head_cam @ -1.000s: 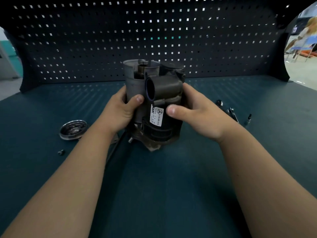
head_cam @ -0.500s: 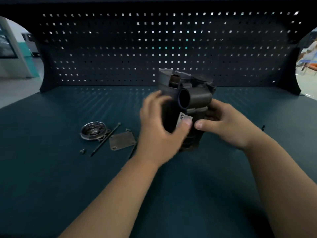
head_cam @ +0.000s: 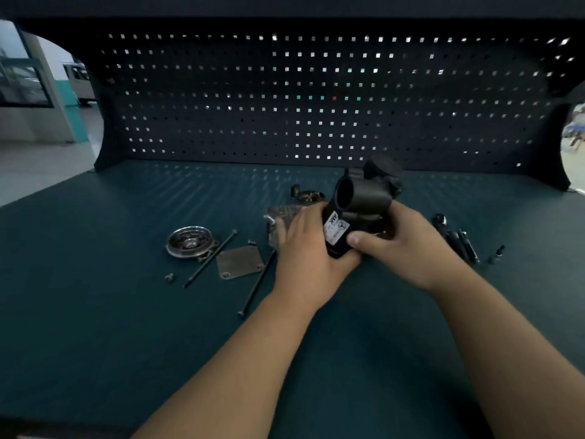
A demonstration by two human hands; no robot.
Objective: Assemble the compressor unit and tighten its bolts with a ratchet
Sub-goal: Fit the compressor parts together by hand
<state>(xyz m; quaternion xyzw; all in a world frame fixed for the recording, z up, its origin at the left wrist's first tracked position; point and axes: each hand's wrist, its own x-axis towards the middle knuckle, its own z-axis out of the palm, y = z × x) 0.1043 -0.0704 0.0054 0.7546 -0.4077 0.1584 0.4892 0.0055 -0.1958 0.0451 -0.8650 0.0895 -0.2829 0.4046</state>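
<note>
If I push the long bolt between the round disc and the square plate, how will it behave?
The long bolt is a slim round rod, so it would probably roll. It looks metal: likely stiff and fairly light.

Compressor unit (head_cam: 364, 198): matt black housing bearing a white label (head_cam: 336, 231) with black print. Bench top (head_cam: 95, 312): dark teal, crossed near the back by pale dotted streaks of light. Pegboard (head_cam: 221, 122): black, with a regular grid of small square holes, most glowing white, a few green, one red. Round disc (head_cam: 189, 241): silver-grey. Square plate (head_cam: 240, 262): dull grey. Long bolts (head_cam: 211, 258): black.
</note>
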